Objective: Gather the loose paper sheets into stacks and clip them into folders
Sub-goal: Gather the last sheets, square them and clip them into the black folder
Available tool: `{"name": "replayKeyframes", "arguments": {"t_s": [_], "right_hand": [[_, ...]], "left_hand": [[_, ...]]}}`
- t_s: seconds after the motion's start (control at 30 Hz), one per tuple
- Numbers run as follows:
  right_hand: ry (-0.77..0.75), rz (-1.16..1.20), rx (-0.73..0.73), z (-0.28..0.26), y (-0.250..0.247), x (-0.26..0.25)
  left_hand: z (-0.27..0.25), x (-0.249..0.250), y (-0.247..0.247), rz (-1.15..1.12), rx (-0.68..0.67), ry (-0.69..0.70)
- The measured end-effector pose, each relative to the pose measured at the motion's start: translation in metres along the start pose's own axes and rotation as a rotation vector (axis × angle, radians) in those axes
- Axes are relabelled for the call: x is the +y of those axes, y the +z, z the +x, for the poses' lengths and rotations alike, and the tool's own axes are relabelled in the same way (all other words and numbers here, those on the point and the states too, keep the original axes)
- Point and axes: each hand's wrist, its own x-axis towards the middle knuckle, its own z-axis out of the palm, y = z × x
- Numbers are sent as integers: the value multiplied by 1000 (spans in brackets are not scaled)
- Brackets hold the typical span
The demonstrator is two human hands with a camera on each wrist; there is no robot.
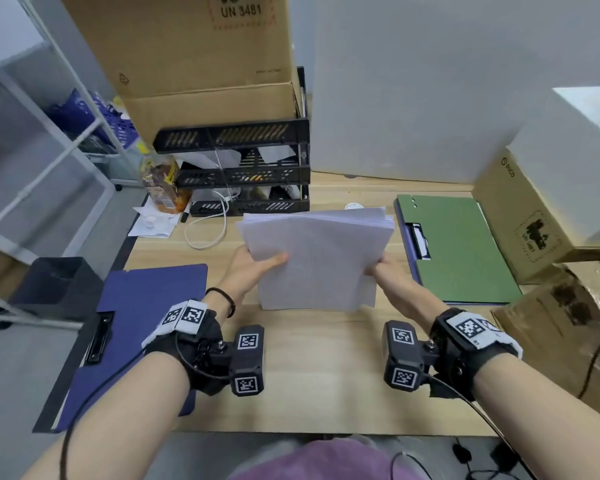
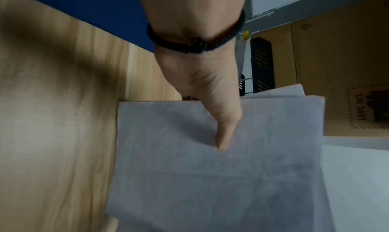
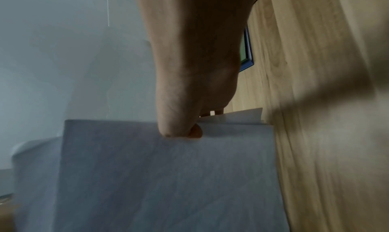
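Observation:
A thick stack of white paper sheets stands tilted on its lower edge on the wooden desk, mid-table. My left hand grips its left edge, thumb laid across the front sheet. My right hand pinches the right edge, thumb on top. The far ends of the sheets fan out unevenly. A blue clip folder lies open at the left, over the desk's edge. A green clip folder lies open at the right, its black clip facing the stack.
A black tiered tray rack and a large cardboard box stand at the back left, with a bottle and white cable beside them. Cardboard boxes crowd the right edge. A grey partition closes the back.

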Motion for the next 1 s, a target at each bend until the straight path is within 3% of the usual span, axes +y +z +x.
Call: {"name": "replayKeyframes", "arguments": {"t_s": [0.23, 0.47, 0.57, 0.73, 0.93, 1.0], "right_hand": [[-49, 89, 53, 31, -15, -22], [124, 3, -42, 28, -17, 38], [83, 43, -63, 33, -15, 27], [-24, 104, 4, 53, -20, -3], [16, 12, -198, 46, -28, 26], [21, -8, -240, 46, -33, 25]], "left_hand": [[9, 26, 17, -103, 17, 95], [1, -19, 22, 68, 43, -46], [5, -13, 29, 86, 103, -69], [24, 2, 26, -106, 197, -71], [17, -27, 26, 32, 117, -141], [17, -23, 24, 69, 29, -166]]}}
